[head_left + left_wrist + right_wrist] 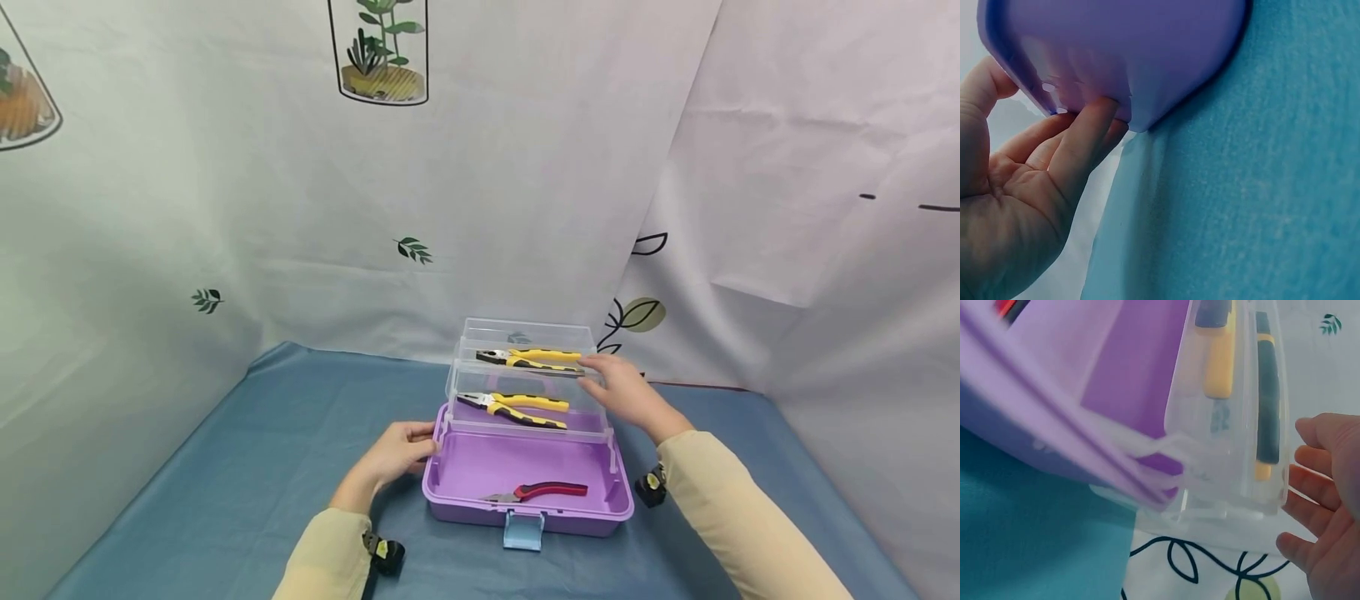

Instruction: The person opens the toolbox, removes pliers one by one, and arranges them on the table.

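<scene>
A purple toolbox [525,458] stands opened out, its two clear trays fanned up behind the base. In the upper tray [525,333] lies a pair of yellow-and-black pliers [543,356]; more yellow-and-black pliers [517,408] lie in the lower tray. Red-handled pliers [551,490] rest on the base floor near the front. My left hand [393,454] grips the toolbox's left wall, thumb at the rim and fingers [1088,134] against the outside. My right hand [626,392] is at the upper tray's right end, fingers [1310,490] spread and loosely bent beside its edge, holding nothing.
A light-blue latch [523,531] hangs down at the toolbox's front. Blue cloth [300,467] covers the table. Behind it hangs a pale curtain [337,308] printed with leaves and jars, close to the raised trays. A small black camera is strapped to each wrist.
</scene>
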A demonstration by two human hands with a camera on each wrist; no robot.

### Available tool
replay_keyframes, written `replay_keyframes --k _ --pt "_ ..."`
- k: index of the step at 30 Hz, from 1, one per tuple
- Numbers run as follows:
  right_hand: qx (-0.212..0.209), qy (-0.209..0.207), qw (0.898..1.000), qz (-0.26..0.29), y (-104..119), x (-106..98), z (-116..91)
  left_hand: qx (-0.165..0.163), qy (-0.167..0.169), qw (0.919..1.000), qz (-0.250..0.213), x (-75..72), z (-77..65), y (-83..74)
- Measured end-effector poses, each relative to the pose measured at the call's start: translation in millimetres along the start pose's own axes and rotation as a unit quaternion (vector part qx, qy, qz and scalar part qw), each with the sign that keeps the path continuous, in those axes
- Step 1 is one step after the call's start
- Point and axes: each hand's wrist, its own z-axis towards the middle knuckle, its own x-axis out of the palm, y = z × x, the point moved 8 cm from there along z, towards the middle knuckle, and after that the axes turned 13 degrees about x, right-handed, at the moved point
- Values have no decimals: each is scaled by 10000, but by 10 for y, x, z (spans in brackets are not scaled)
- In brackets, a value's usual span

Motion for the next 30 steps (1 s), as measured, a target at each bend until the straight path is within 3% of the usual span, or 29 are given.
replay_keyframes --k 7,13,23,30 --pt "18 362 9991 -233 124 95 96 75 62 9999 -53 22 17 0" --pt "-59 323 9987 -387 199 123 162 48 54 10000 -14 20 1 -17" --pt "54 598 9980 -193 218 115 225 32 23 10000 -13 23 -17 7" --pt "-93 287 9995 -24 263 51 208 -26 -91 10000 28 11 -8 20"
